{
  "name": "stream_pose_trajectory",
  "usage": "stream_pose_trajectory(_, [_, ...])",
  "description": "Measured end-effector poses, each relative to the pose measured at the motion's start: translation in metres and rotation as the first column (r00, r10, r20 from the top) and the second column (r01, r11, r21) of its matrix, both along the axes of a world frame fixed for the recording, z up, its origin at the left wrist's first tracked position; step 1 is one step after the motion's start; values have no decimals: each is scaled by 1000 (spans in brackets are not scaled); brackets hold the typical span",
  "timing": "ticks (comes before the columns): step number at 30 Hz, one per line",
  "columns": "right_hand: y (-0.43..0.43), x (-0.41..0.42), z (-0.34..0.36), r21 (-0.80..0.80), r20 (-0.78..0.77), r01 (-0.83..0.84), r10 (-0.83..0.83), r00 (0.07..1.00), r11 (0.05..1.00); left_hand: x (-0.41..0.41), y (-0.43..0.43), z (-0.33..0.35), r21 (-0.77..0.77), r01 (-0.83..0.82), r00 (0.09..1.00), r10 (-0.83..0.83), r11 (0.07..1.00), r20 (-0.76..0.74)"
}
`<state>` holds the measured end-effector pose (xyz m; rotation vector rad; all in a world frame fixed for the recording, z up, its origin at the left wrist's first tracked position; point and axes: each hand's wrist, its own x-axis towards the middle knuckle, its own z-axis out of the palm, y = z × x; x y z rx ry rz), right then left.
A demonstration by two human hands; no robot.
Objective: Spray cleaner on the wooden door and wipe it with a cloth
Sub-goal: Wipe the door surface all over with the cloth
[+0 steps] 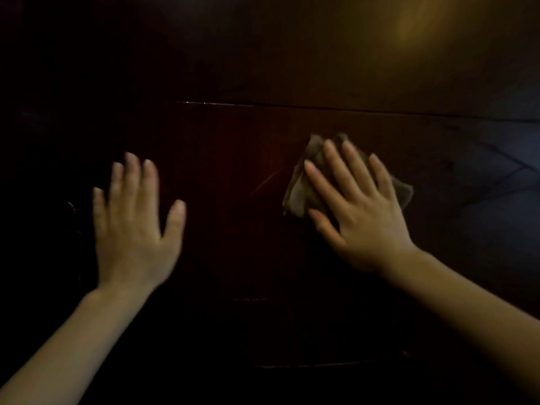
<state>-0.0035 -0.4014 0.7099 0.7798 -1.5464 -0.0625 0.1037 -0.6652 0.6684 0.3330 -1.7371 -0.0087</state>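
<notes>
the right hand (355, 209) lies with fingers (336, 162) spread flat, pressing the cloth (298, 191) to the door (263, 54) at centre right. the left hand (133, 226) is open and empty at centre left. no spray bottle shows, so spraying seems done and wiping is under way. a panel groove (321, 106) runs just above the cloth; dark wood lies open all round.

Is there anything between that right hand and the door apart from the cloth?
Nothing visible. The right hand lies flat on the cloth, which is pressed against the door. The left hand is spread and empty, off to the side.
</notes>
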Motion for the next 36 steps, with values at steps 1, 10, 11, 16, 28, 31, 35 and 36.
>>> stream_pose_trajectory(1, [-7,3,12,-65,28,4,-2,1000,998,4,-11,5,29,8,1000,-8,1000,-8])
stream_pose_trajectory(10, [-100,38,-82,163,1,-76,77,997,984,4,-27,5,-37,27,999,-28,999,-24])
stream_pose_trajectory(11, [-97,38,-92,220,-6,-79,82,997,972,4,-28,4,-41,19,1000,-20,999,-21])
stream_pose_trajectory(16, [-78,29,-42,32,9,-91,91,996,995,4,-27,1,-48,29,999,-30,998,-34])
stream_pose_trajectory(28, [-119,46,-79,124,34,-84,81,996,989,3,-29,-1,-48,29,999,-31,998,-39])
stream_pose_trajectory(31, [-111,41,-82,287,2,-111,115,993,952,4,-28,0,-41,20,999,-21,999,-29])
stream_pose_trajectory(35, [-92,31,-17,32,16,-106,105,994,994,4,-30,0,-41,29,999,-31,999,-43])
stream_pose_trajectory(36, [-89,31,-2,-28,35,-77,78,996,997,4,-30,0,-38,40,998,-42,998,-49])
